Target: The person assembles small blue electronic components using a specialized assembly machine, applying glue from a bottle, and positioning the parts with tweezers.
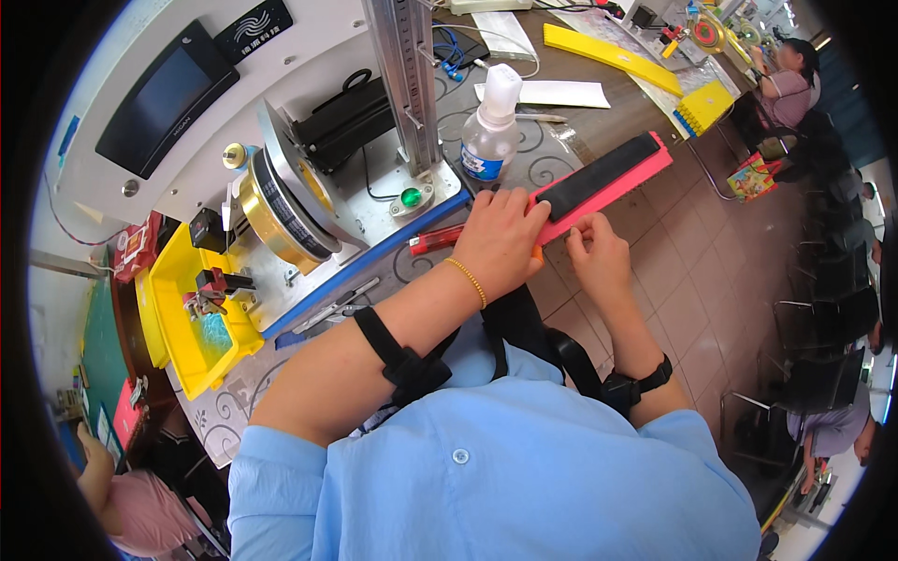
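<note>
A long pink bar (pixel 645 178) with a toothed edge and a black pad (pixel 603 176) on top lies slanting along the table edge. My left hand (pixel 500 236) is curled over its near end, fingers bent and pressed together. A small orange piece (pixel 537 254) shows by that hand, partly hidden. My right hand (pixel 599 254) is at the bar's near long side, thumb and fingertips pinched together. Whatever lies between those fingertips is too small to make out. A red, narrow object (pixel 435 239) pokes out beside my left wrist.
Beyond my left hand stands a clear bottle (pixel 488 140) with a white cap. At left is a machine with a gold-rimmed wheel (pixel 276 210), a metal column (pixel 404 89) and a yellow bin (pixel 187 327). Yellow bars (pixel 613 58) lie farther back. Other people sit around.
</note>
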A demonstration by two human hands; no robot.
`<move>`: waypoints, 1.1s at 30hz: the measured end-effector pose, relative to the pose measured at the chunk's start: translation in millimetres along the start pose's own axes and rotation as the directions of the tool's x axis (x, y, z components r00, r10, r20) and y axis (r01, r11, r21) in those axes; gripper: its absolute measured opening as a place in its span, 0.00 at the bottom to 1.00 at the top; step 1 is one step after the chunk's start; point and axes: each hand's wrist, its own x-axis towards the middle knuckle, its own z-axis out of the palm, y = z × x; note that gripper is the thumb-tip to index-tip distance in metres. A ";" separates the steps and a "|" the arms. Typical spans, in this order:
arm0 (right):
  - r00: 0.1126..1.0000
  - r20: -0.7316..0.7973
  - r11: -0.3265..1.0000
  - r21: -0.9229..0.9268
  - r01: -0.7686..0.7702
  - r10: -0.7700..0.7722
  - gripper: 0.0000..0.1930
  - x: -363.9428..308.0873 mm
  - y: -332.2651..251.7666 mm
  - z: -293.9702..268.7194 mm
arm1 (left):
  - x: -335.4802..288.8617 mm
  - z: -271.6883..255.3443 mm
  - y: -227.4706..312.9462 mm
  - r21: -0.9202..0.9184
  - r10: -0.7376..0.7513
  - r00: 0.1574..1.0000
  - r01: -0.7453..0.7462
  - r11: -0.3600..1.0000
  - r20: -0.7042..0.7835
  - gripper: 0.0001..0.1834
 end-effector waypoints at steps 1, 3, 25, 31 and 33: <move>1.000 -0.008 0.999 -0.041 0.024 -0.024 0.06 0.3 -2.2 -2.2 | -0.4 -0.7 -0.3 0.000 -0.005 1.000 0.005 1.000 0.001 0.28; 0.998 0.016 0.994 -0.093 0.065 -0.064 0.06 3.1 -3.6 -6.7 | -0.9 -1.9 -0.7 0.007 -0.012 0.999 0.012 1.000 0.030 0.28; 0.998 0.014 0.998 -0.031 0.055 -0.055 0.06 3.0 -1.1 -7.0 | -0.7 -1.1 1.3 0.022 -0.015 0.999 0.014 1.000 0.036 0.29; 0.997 -0.012 0.993 0.082 0.080 -0.079 0.06 0.2 13.0 6.5 | -0.2 -4.0 2.7 0.026 -0.023 0.998 0.022 0.999 0.053 0.30; 0.993 -0.048 0.990 0.083 0.115 -0.111 0.07 -1.9 20.5 14.1 | 0.5 -3.8 3.1 0.029 -0.034 0.998 0.032 0.999 0.059 0.30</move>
